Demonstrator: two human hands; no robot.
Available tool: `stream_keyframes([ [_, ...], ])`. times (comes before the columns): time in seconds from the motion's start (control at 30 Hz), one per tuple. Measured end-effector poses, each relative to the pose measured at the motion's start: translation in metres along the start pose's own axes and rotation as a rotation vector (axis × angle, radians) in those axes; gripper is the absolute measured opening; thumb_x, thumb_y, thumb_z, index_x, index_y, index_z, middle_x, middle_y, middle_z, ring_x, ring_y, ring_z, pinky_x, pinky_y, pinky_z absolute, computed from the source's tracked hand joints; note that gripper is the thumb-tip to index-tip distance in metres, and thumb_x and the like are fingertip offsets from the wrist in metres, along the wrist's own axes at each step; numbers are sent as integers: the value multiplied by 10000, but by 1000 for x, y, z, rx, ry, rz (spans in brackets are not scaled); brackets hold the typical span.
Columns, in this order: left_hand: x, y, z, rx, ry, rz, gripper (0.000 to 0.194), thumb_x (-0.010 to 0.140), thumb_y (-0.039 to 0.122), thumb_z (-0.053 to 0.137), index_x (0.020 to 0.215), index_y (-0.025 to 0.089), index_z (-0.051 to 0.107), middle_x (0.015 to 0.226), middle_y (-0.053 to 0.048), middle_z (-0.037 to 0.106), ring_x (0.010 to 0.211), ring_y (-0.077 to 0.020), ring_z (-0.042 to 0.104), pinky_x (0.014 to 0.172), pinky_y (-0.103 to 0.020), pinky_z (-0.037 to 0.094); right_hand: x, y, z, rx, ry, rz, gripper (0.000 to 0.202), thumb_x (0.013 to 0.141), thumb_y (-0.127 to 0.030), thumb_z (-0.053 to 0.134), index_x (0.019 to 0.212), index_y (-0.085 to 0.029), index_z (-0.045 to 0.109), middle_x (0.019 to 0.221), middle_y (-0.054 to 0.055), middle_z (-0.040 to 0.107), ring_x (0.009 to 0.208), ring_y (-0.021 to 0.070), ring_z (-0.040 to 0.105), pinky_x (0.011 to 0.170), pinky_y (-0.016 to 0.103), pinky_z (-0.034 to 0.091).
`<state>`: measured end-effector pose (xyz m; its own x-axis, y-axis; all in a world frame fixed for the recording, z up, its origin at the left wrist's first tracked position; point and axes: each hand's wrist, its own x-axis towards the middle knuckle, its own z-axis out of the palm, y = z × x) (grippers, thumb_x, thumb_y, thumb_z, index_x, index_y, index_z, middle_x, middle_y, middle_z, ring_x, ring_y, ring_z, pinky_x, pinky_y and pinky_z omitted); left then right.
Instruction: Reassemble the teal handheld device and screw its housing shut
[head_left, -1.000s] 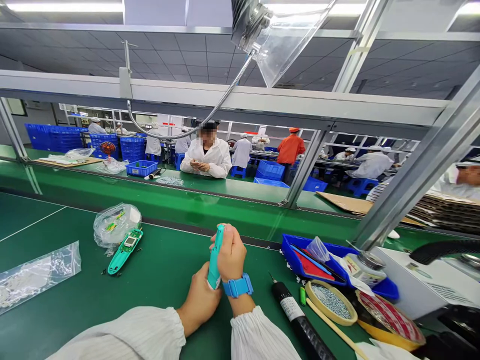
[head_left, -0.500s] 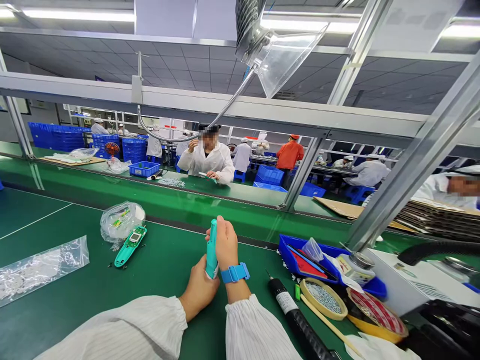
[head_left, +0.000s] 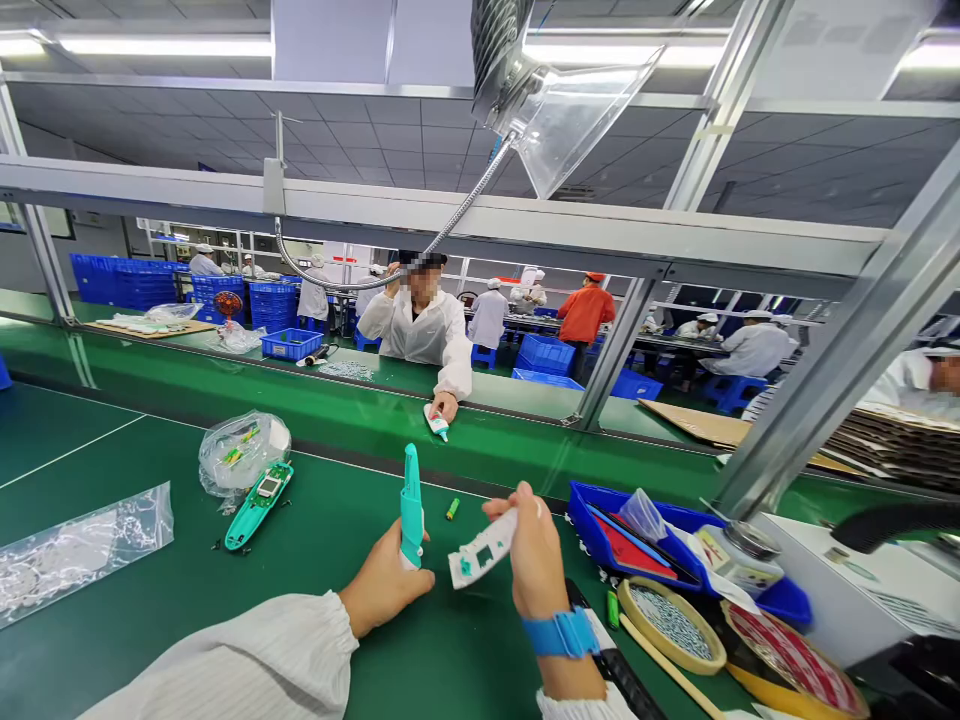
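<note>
My left hand (head_left: 384,588) holds a teal plastic shell (head_left: 411,505) upright above the green bench. My right hand (head_left: 534,550), with a blue wristband, holds a white cover piece (head_left: 484,549) with small teal openings, a little to the right of the shell and apart from it. A small yellow-green piece (head_left: 452,509) lies on the mat just behind the two hands. Further left lies another teal shell with a circuit board and display in it (head_left: 257,492).
A clear bag of parts (head_left: 238,451) and a flat bag (head_left: 75,546) lie at left. At right are a blue tray (head_left: 611,528), a round dish of screws (head_left: 671,623), a tape roll (head_left: 795,663) and a black screwdriver (head_left: 622,675). A person across the belt (head_left: 424,325) sets down a white piece.
My hands have drawn apart: the right hand left the teal shell and now holds a white cover piece to its right. The person opposite reached a hand down to the belt.
</note>
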<state>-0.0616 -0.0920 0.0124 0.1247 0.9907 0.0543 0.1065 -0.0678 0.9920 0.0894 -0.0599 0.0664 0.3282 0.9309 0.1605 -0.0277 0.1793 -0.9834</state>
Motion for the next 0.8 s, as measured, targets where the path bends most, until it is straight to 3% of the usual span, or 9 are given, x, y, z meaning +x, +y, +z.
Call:
stream_keyframes([
  [0.13,-3,6,-5,83,-14,5,327,660,190,556,968,135,462,767,5,430,700,-116,384,666,-234,333,-17,25,-19,-68,26,47,394,676,-568,561,720,-180,502,609,-8,606,494,118,486,484,237,376],
  [0.27,-8,12,-7,204,-28,62,291,639,218,586,908,154,497,680,30,449,632,-111,385,592,-223,317,-27,38,-37,-273,-114,83,376,647,-550,596,718,-189,518,679,22,630,577,162,538,525,265,412],
  [0.4,-16,20,-6,319,-78,94,321,636,185,564,953,188,517,698,28,533,611,-116,445,570,-219,320,-32,18,-41,-501,-94,-167,401,707,-571,513,859,-207,584,915,63,615,875,233,536,700,320,440],
  [0.47,-19,22,-4,367,-115,107,355,635,164,549,986,201,511,774,10,582,656,-133,496,589,-220,335,-37,-1,-32,-441,-188,-240,442,770,-560,433,1038,-224,536,946,55,605,822,202,554,691,308,456],
  [0.53,-22,24,-2,417,-139,112,376,623,124,524,990,205,505,821,-2,600,693,-147,524,598,-221,341,-42,-18,-19,-371,-296,-250,472,799,-543,398,1143,-226,464,884,38,613,647,158,554,584,276,465],
  [0.63,-25,24,-1,475,-135,100,446,581,62,483,1005,201,485,826,-10,599,699,-155,532,586,-224,331,-46,-29,-2,-349,-302,-263,383,826,-514,376,962,-199,546,749,21,609,532,129,515,491,242,431],
  [0.7,-26,25,-1,490,-123,79,491,562,46,475,1029,197,464,825,-15,593,695,-158,528,568,-223,318,-48,-28,4,-332,-232,-303,373,838,-497,364,762,-187,558,675,22,592,532,127,513,495,234,426],
  [0.8,-27,29,-1,503,-106,61,489,556,41,475,1019,198,448,793,-12,584,678,-158,518,538,-219,292,-50,-22,7,-281,-110,-346,384,835,-492,375,675,-185,541,642,29,589,546,135,528,511,236,441],
])
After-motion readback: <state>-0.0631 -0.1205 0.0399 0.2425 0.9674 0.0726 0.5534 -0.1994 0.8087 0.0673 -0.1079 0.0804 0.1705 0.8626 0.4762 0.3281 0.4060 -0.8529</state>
